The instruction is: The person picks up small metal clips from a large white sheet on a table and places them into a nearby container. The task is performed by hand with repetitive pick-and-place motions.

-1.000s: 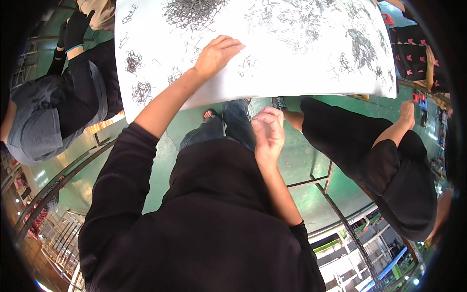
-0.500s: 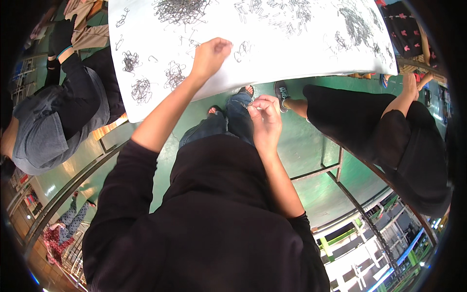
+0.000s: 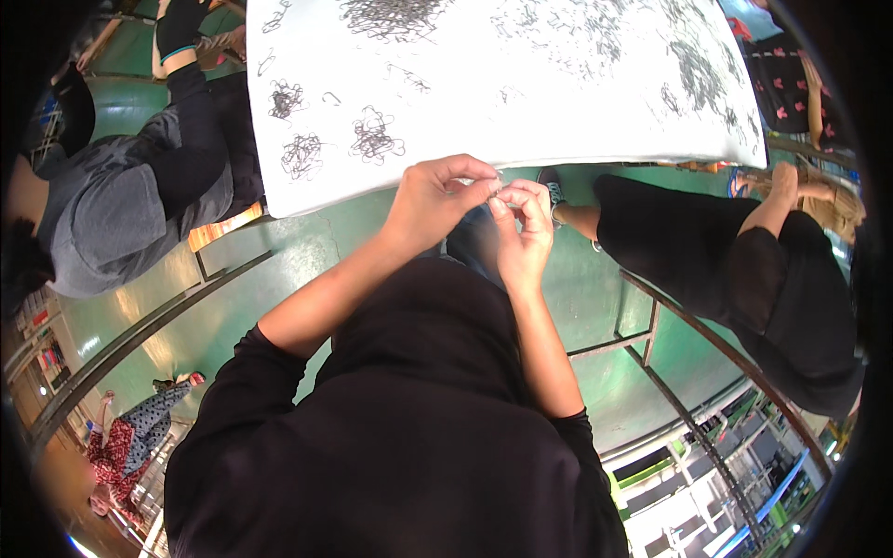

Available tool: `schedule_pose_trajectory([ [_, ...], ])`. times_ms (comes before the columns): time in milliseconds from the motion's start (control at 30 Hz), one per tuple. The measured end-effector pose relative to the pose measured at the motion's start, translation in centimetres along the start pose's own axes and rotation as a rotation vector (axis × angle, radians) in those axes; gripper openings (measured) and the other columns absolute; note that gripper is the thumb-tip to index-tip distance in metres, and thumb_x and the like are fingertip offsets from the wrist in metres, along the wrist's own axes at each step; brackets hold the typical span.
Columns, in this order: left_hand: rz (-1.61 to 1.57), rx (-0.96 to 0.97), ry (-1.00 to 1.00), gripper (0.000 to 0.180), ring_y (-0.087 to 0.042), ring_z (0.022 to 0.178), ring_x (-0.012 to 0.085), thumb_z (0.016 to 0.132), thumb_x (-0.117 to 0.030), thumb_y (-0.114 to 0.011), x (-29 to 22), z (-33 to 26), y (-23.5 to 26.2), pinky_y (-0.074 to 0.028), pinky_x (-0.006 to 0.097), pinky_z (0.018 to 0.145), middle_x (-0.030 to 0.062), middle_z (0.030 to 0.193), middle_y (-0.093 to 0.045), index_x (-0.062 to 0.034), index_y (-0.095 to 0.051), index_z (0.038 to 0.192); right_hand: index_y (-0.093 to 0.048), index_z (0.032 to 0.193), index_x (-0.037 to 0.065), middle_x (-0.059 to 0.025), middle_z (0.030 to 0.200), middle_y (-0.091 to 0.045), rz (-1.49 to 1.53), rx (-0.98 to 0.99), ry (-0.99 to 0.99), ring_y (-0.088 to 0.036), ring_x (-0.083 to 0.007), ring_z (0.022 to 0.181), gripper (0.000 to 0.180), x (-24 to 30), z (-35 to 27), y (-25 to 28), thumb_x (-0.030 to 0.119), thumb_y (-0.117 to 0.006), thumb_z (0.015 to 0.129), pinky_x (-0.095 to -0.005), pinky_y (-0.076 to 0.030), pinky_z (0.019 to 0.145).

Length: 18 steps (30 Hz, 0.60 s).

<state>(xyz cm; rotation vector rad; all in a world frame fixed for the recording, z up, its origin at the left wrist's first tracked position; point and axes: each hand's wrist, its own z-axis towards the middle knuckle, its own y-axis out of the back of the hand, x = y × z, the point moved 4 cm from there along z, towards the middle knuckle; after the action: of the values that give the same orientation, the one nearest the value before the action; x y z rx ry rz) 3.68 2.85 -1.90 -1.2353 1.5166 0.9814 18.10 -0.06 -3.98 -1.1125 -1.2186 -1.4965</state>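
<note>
The left hand (image 3: 433, 200) is coming off the white worktop (image 3: 521, 121) to meet the right hand (image 3: 523, 232); both sets of fingers are pinching a tiny, light, springy wire piece (image 3: 498, 191) just below the worktop's edge.

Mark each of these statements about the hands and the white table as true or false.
1. Both hands meet near the table's front edge. True: the left hand and the right hand pinch together over something too small to identify.
2. The white table is bare. False: piles of small dark wire pieces lie scattered on it.
3. The left hand rests flat on the table. False: it is raised, fingertips touching the right hand's.
4. Other people sit at the table. True: a person in grey to the left, a person in black to the right.
5. The floor is red. False: it is green.
</note>
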Motion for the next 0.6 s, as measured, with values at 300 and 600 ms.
schedule_pose_trajectory([
  [300, 0.176, -0.155, -0.216, 0.011, -0.057, 0.104, 0.024, 0.08, -0.006, -0.069, -0.1, -1.7, 0.7, -0.047, 0.034, 0.086, 0.0058, 0.109, -0.062, -0.0063, -0.07, 0.091, -0.064, 0.101, 0.005, -0.0031, 0.095, -0.061, -0.247, 0.304, -0.088, -0.058, -0.0124, 0.085, 0.013, -2.0, 6.6, -0.4, 0.012, -0.061, 0.089, -0.0262, -0.046, 0.073],
  [600, 0.214, -0.258, -0.36, 0.012, -0.055, 0.1, 0.0249, 0.078, -0.005, -0.073, -0.7, -2.1, -0.7, -0.048, 0.035, 0.08, 0.0052, 0.1, -0.06, -0.0055, -0.067, 0.089, -0.064, 0.098, 0.011, -0.0093, 0.099, -0.06, -0.852, 0.838, 0.466, -0.062, -0.0294, 0.092, 0.011, -4.1, 21.7, -15.8, 0.013, -0.059, 0.089, -0.0403, -0.05, 0.078],
])
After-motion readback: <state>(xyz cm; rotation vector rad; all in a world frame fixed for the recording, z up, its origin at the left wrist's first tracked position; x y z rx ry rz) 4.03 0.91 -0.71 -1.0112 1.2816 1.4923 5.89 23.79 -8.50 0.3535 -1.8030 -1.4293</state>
